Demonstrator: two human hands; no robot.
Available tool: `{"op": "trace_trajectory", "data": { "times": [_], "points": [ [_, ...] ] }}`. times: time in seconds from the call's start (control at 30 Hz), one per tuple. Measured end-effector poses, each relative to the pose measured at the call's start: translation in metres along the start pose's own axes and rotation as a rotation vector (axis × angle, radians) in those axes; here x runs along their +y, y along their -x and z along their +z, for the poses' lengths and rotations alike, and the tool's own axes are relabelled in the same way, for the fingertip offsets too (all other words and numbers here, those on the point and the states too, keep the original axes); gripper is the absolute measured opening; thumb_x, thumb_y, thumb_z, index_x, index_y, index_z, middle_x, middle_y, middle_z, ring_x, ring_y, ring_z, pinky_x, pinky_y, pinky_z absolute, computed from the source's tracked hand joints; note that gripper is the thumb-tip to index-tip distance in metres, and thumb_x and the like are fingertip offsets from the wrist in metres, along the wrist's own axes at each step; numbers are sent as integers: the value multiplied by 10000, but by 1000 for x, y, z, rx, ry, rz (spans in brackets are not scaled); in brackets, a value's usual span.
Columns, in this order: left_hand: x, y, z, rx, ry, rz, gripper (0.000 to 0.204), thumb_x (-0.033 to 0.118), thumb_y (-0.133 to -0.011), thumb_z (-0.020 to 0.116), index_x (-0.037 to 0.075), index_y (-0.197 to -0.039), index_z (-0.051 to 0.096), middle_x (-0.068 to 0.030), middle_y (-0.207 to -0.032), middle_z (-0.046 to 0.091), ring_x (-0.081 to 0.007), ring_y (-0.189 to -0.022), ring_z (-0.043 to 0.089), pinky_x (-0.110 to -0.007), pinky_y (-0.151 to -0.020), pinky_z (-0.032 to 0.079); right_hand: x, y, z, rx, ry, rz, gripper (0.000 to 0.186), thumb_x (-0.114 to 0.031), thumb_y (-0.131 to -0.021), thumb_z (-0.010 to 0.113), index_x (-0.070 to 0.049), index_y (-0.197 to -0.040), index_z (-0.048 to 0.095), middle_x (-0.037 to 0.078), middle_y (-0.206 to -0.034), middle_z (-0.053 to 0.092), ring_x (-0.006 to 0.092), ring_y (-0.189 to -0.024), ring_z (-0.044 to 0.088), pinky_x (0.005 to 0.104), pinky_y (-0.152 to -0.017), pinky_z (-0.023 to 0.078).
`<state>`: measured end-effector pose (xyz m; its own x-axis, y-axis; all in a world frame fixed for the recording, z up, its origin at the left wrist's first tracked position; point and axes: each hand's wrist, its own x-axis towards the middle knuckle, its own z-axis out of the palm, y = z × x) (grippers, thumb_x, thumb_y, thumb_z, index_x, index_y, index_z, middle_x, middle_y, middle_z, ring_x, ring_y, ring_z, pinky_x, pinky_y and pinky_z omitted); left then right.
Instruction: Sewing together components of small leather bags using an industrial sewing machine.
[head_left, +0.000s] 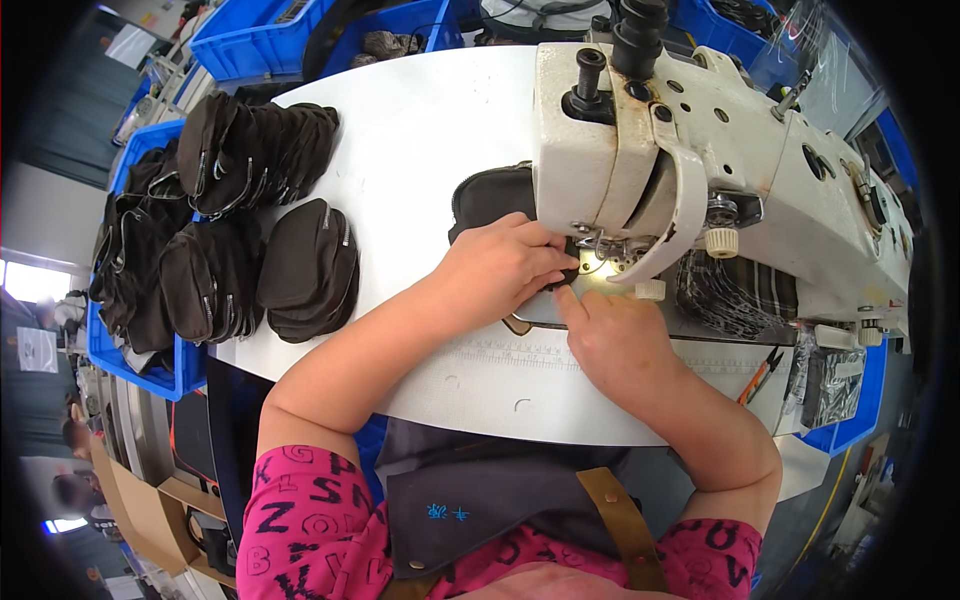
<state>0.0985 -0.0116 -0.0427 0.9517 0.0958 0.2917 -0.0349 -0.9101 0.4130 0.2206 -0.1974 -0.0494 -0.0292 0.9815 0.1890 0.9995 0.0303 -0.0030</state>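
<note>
A black fabric pouch piece lies on the white table, partly under the head of the sewing machine. My left hand is closed over its near part, fingers pressed together beside the lit needle plate. Just right of it, my right hand has its index finger against the pouch's near edge, with the other fingers curled. Both hands cover much of the fabric, so the stitched edge is hidden.
Stacks of dark zippered pouches stand at the left, beside and over a blue crate. Striped fabric pieces lie under the machine arm. An orange-handled tool rests at the right. More blue bins stand behind the table.
</note>
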Motion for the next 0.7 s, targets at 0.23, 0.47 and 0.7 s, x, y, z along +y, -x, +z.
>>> {"op": "trace_trajectory", "data": {
  "times": [0.23,0.47,0.7],
  "points": [
    [4,-3,3,40,-86,-33,174,163,-891,734,128,-1048,800,10,-1083,723,-225,-965,670,-348,-759,586,2,-1,3,53,61,21,367,-126,-787,725,-104,-1153,720,2,-723,588,173,-634,649,330,-489,511],
    [-4,-4,-5,16,27,-34,172,149,-899,721,145,-1062,776,-25,-1045,727,-265,-969,700,-380,-775,588,3,-1,2,19,59,36,433,-133,-785,732,-107,-1217,719,-2,-761,600,168,-664,651,327,-502,517],
    [-2,-5,5,24,-48,-72,156,111,-875,729,115,-1026,769,-46,-1027,719,-278,-995,694,-386,-791,592,4,-1,4,54,42,23,463,-132,-788,723,-106,-1250,724,3,-772,596,170,-679,641,331,-510,517]
  ]
}}
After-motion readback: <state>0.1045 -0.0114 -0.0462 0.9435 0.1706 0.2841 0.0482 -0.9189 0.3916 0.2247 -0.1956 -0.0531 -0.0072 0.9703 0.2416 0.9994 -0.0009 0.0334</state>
